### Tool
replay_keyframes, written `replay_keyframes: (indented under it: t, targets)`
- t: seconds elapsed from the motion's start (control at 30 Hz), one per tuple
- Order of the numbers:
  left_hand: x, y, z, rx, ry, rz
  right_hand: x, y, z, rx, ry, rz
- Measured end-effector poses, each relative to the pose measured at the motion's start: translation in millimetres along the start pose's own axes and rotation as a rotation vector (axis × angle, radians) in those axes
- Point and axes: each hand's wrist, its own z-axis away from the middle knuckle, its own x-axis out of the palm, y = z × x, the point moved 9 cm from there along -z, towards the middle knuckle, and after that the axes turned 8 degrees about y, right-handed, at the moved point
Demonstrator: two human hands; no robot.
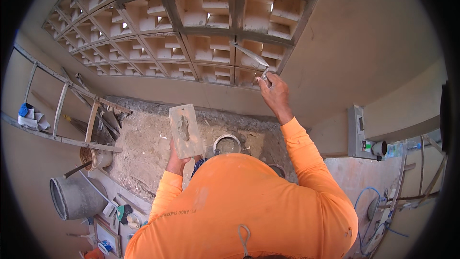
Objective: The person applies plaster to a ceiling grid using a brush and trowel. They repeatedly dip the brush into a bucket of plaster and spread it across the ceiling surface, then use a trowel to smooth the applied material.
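My right hand [275, 93] is raised and closed round the handle of a pointed trowel [253, 56]. The trowel's metal blade points up and left, its tip at a joint between blocks of the pale ventilation block wall [211, 48]. Lower down, my left hand [176, 158] grips a flat rectangular mortar board [190, 136] from below; most of its fingers are hidden under it. A small heap of grey mortar [183, 127] lies on the board. Near the board, a round bucket [227, 143] stands on the ground, partly covered by my orange top.
A ladder [60, 108] leans at the left, with a blue and white bundle on it. Below are a white bucket [101, 158] and a large grey drum [79, 198]. Rough sandy ground [139, 148] runs along the wall's foot. A grey box [357, 132] juts out at right.
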Motion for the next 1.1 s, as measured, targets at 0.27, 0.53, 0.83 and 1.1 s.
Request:
replay_keyframes:
  t: [0.27,0.53,0.83,1.1]
  targets:
    - [-9,-1,3,0.019,0.020,0.108,29,26,-5,0.157,-0.079,-0.142]
    - [-14,-4,-2,0.013,0.013,0.081,30,36,-9,0.167,-0.063,-0.189]
    - [-4,-1,-4,0.002,0.055,0.098,39,20,2,0.106,-0.073,-0.225]
    - [2,6,4,-0.007,0.121,0.102,41,31,6,0.172,0.011,-0.254]
